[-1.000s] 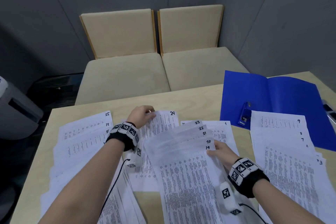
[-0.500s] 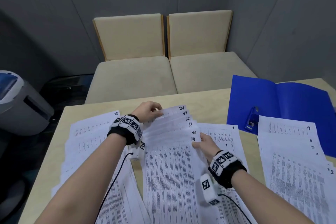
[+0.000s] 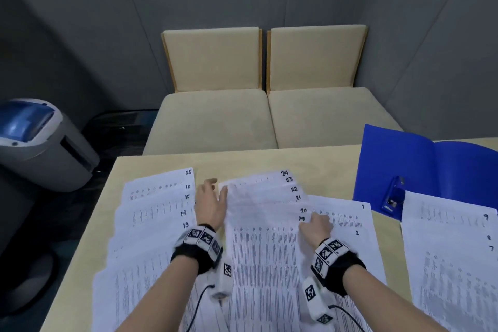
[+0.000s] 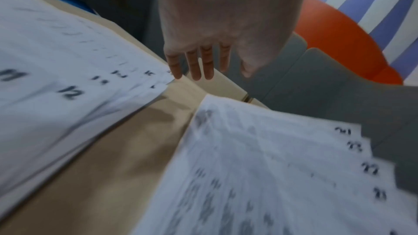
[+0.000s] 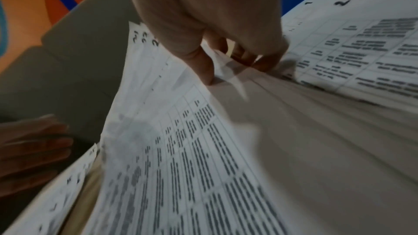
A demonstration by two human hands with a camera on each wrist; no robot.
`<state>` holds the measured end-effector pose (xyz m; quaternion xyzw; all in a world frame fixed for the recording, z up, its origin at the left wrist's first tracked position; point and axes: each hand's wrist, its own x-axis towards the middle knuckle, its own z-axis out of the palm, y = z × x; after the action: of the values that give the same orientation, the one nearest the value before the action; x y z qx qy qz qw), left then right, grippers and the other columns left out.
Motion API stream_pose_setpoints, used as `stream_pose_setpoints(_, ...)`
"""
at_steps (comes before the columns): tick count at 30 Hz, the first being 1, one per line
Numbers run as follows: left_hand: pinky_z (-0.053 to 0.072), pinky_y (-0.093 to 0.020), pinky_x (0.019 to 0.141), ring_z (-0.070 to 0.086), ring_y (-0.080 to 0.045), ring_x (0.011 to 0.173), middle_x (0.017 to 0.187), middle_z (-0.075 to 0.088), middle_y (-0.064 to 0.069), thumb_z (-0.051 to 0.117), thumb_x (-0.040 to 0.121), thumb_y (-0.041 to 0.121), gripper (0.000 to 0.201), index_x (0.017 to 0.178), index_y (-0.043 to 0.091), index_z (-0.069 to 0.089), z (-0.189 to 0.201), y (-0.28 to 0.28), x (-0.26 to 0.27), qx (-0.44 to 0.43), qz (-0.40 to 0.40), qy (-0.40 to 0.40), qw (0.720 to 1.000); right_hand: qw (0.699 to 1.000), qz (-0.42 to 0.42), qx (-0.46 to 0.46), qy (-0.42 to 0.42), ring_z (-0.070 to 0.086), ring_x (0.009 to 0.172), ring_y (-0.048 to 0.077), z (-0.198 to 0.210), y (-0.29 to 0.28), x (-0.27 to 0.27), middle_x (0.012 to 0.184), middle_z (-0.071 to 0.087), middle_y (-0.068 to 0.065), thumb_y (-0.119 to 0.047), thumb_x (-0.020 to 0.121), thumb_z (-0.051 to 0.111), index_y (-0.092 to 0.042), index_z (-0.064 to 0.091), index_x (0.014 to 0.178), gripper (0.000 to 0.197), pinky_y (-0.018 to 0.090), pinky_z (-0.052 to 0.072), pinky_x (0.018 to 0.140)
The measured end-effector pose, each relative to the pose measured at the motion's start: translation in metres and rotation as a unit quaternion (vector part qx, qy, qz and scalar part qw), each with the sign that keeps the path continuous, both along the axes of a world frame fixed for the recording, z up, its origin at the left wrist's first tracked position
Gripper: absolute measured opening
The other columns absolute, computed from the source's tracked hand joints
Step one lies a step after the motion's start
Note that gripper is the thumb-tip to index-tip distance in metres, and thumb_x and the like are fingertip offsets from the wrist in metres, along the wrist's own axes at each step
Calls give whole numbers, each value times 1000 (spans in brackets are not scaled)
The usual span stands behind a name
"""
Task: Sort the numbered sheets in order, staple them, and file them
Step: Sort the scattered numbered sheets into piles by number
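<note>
Thin matt white printed paper sheets point(image 3: 264, 250) under the right fingers point(image 5: 207, 71); beyond the left fingers point(image 4: 195, 67), a smooth pale wood-look tabletop point(image 3: 242, 162).

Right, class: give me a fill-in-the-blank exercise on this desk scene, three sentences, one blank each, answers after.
1. The stapler lies on the open ____ folder.
2. The right hand grips the fanned stack numbered 19 up to ____.
3. The left hand, fingers straight, sits between that stack and the pile whose top corner reads ____.

Missing words: blue; 24; 25
</note>
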<state>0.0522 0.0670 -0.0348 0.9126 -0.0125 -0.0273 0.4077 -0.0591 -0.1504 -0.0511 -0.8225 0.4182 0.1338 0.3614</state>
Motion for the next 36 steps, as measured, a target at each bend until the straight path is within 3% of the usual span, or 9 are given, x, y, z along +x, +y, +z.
stream_pose_setpoints(4,39,-33,98,46,-16,111,125,48,-4,48,95,30,34,126,16,43,-12,13,-35,54,-6,6,998,999,33,-3,-10,50,113,31,3,2,8,122,56,12,-25,94,40,-17,45,115,23,41,27,95)
stream_pose_setpoints(10,35,-39,98,38,-24,125,136,40,-4,44,95,25,40,135,21,39,-6,53,-16,246,2,13,969,991,60,-42,-110,57,95,32,25,-9,32,70,56,5,-24,98,42,-14,46,116,21,41,19,109)
stream_pose_setpoints(16,28,-50,108,26,-24,136,148,23,-2,59,85,22,70,144,24,21,-9,104,47,347,-28,142,927,989,96,-77,-84,57,115,29,36,-13,39,118,65,18,-21,97,47,-9,47,132,37,42,9,115)
stream_pose_setpoints(19,25,-52,110,23,-24,138,148,23,-1,60,83,24,74,144,23,19,-8,115,66,368,-60,192,908,990,43,42,-129,52,121,34,38,-19,42,127,59,13,-14,94,52,-9,51,127,33,42,36,105)
stream_pose_setpoints(22,24,-50,109,25,-25,138,148,26,-1,58,85,29,70,144,22,21,-7,115,76,378,-88,171,906,957,-80,196,-196,40,132,30,61,-14,44,134,42,1,-4,95,50,-4,38,140,46,39,33,105)
stream_pose_setpoints(26,30,-45,106,35,-26,132,145,36,-5,48,93,35,55,143,20,30,-7,91,71,255,-146,58,954,897,-182,320,-246,17,146,25,72,-14,48,160,7,5,-11,95,54,-7,6,151,74,40,24,111)
stream_pose_setpoints(30,36,-38,104,47,-21,125,136,49,-2,36,100,36,39,135,19,42,6,52,58,-6,-181,94,979,851,-240,377,-278,36,137,29,65,-21,48,155,23,5,-10,92,58,-13,2,152,82,46,32,107)
stream_pose_setpoints(34,34,-57,107,48,-18,129,140,50,4,29,82,80,72,134,34,46,4,32,51,-219,-168,273,922,834,-253,377,-313,54,116,32,74,-22,49,137,49,14,-5,94,52,-8,23,145,59,52,40,101)
stream_pose_setpoints(36,45,-49,98,59,-18,116,126,62,0,25,79,83,78,124,28,57,13,32,48,-235,-145,244,930,832,-266,342,-346,58,107,31,74,-26,51,125,57,15,-4,93,53,-16,52,118,28,51,44,98)
